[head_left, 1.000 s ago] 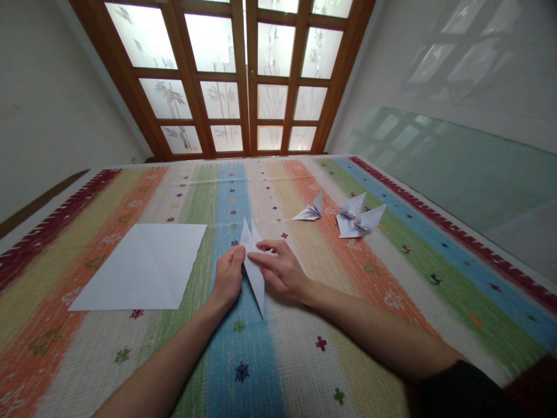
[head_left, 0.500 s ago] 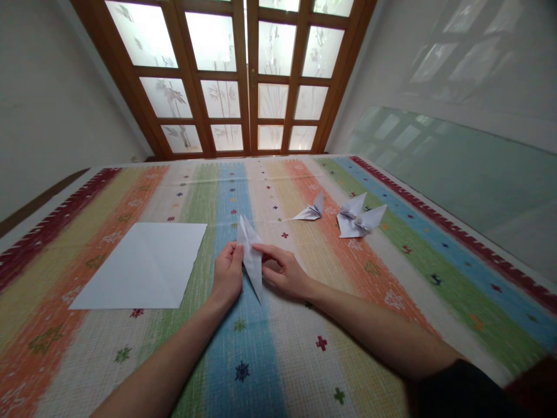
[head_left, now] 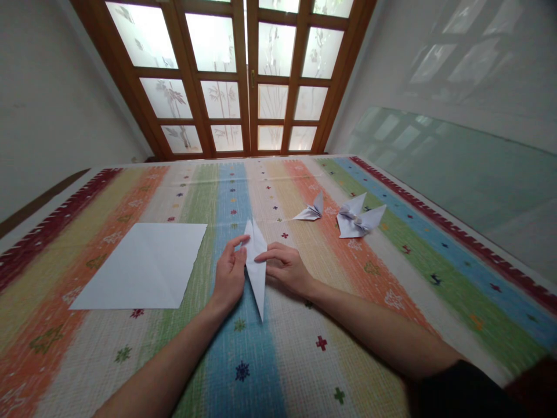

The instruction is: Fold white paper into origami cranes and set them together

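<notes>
A white folded paper point(head_left: 256, 261), long and diamond-shaped, stands between my hands above the blue stripe. Its lower end narrows to a sharp point, while two slim tips show at the top. On its left edge, my left hand point(head_left: 230, 268) holds it with thumb and index finger, the two slightly apart. My right hand point(head_left: 288, 268) grips the right edge, with one fingertip lying on the front face and the other fingers partly hidden behind the paper.
A flat white sheet point(head_left: 143, 267) with a ragged right edge lies to the left. At the back right sit a small folded paper piece point(head_left: 310, 211) and folded paper cranes point(head_left: 359, 219). A striped tablecloth point(head_left: 304, 348) covers the table.
The folded paper has turned to show a broader front face and sits slightly lower and to the right. My left index finger has lifted and straightened; my right fingertip has slid lower.
</notes>
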### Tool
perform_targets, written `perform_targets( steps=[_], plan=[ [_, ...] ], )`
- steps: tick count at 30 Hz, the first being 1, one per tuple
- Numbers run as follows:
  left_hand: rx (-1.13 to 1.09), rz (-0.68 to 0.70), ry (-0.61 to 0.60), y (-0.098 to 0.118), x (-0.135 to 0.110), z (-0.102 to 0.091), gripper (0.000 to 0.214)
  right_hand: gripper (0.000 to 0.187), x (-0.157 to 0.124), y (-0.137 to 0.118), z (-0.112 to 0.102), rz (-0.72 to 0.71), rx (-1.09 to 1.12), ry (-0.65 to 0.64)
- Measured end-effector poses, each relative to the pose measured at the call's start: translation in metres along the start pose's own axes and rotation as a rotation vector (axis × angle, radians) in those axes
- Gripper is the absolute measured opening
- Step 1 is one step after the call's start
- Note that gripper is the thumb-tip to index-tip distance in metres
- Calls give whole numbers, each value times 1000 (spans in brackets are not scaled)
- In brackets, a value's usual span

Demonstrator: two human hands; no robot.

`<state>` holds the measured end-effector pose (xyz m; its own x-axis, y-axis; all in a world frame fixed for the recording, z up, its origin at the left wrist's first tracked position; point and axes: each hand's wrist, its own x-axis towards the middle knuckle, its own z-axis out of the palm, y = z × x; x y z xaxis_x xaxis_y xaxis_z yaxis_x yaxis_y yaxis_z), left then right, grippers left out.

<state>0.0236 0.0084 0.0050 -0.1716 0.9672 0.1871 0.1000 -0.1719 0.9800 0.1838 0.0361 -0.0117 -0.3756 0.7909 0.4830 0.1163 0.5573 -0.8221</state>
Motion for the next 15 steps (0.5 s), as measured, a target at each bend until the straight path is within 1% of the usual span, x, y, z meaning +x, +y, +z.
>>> perform_targets(
  steps=[2,3,6,7,11,13,15],
  plan=[
    [41,51,-12,1,0,-1,17,13,1,1,-1,5,28,13],
    [29,44,-33,0,0,-2,16,12,1,2,-2,10,36,17],
    [-95,-42,-120,-3,-1,-4,9,10,1,4,-4,39,34,21],
    [-138,-66,-148,-5,-1,-5,10,9,2,4,-5,48,31,21],
    [-341,-142,-246,-7,-1,-4,29,8,2,4,-7,55,47,46],
    [-397,-163,-250,-6,-1,-3,32,9,3,3,-7,60,55,65],
    [-378,-172,-225,-6,0,-2,28,9,3,1,-6,63,56,71]
  ],
)
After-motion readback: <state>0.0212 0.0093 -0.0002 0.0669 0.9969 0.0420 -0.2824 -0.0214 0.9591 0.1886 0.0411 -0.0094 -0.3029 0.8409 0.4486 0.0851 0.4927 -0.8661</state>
